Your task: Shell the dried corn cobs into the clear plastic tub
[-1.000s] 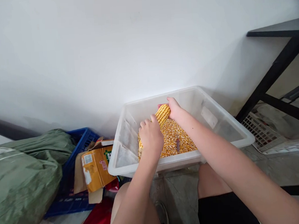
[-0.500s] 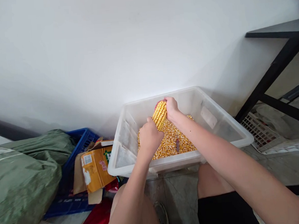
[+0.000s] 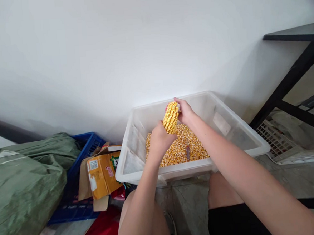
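1. The ear of corn (image 3: 170, 119) is held over the tub, tilted, its upper end leaning slightly to the right; it is a stout, tapering cylinder, set with tight rows of glossy yellow kernels.
2. The left hand (image 3: 160, 140) is closed around the ear's lower end, its back toward the camera.
3. The right hand (image 3: 185, 112) is clamped on the upper end, with fingers partly hidden behind; a whitish patch shows at that edge, too small to identify.
4. The translucent plastic tub (image 3: 189, 168) is rectangular, with smooth, frosted walls, rounded corners and a thick rolled rim.
5. Loose corn kernels (image 3: 173, 156) form a grainy bed inside, mottled gold and cream; a slim dark stick-like object (image 3: 187, 152) lies on them.
6. Left of the tub, a torn cardboard carton (image 3: 103, 175), printed orange, shows raw brown flaps beside a blue plastic crate (image 3: 90, 148) with latticed walls.
7. A wrinkled green sack (image 3: 30, 187) slumps over that crate; glossy red plastic (image 3: 100, 229) lies below.
8. At right, a white lattice basket (image 3: 275, 143) sits beneath a black-framed table (image 3: 293, 37).
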{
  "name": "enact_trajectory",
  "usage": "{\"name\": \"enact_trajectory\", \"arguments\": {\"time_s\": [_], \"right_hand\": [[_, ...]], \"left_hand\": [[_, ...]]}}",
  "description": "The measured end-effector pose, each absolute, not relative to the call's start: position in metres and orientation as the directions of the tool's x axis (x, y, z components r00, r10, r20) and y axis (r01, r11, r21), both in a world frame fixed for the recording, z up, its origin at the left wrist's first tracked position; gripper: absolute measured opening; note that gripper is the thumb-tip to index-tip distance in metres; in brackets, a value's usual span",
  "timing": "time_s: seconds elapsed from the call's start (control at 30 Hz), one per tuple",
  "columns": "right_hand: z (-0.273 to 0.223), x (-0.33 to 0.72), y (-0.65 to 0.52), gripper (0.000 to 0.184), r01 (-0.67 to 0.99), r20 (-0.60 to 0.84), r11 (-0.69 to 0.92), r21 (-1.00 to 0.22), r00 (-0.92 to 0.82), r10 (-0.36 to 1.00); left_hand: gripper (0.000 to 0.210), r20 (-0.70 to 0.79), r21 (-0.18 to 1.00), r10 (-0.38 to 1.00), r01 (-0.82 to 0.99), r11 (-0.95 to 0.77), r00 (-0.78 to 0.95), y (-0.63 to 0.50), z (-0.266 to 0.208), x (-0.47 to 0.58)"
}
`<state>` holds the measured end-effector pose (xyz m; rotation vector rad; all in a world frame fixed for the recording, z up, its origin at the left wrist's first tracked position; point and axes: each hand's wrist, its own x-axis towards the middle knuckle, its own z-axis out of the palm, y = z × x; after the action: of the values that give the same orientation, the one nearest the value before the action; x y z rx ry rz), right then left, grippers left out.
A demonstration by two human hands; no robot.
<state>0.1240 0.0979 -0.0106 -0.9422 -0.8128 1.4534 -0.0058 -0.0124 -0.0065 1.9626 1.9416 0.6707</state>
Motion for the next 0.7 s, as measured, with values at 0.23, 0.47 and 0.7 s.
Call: {"name": "enact_trajectory", "arguments": {"time_s": [0.23, 0.47, 0.7], "right_hand": [[-0.002, 0.118, 0.090, 0.052, -0.384, -0.213, -0.212, -0.899, -0.041, 0.976], [-0.017, 0.107, 0.100, 0.056, -0.224, -0.038, -0.011, -0.974, 0.113, 0.993], [-0.021, 0.113, 0.101, 0.050, -0.049, 0.192, 0.212, -0.976, 0.264, 0.945]], "left_hand": [[0.035, 0.209, 0.325, 0.971, 0.945, 0.041, -0.114, -0.019, -0.010, -0.004], [0.033, 0.149, 0.343, 0.988, 0.939, -0.004, -0.050, -0.024, -0.007, 0.008], [0.035, 0.137, 0.366, 0.990, 0.930, -0.042, -0.009, -0.023, -0.005, 0.000]]}}
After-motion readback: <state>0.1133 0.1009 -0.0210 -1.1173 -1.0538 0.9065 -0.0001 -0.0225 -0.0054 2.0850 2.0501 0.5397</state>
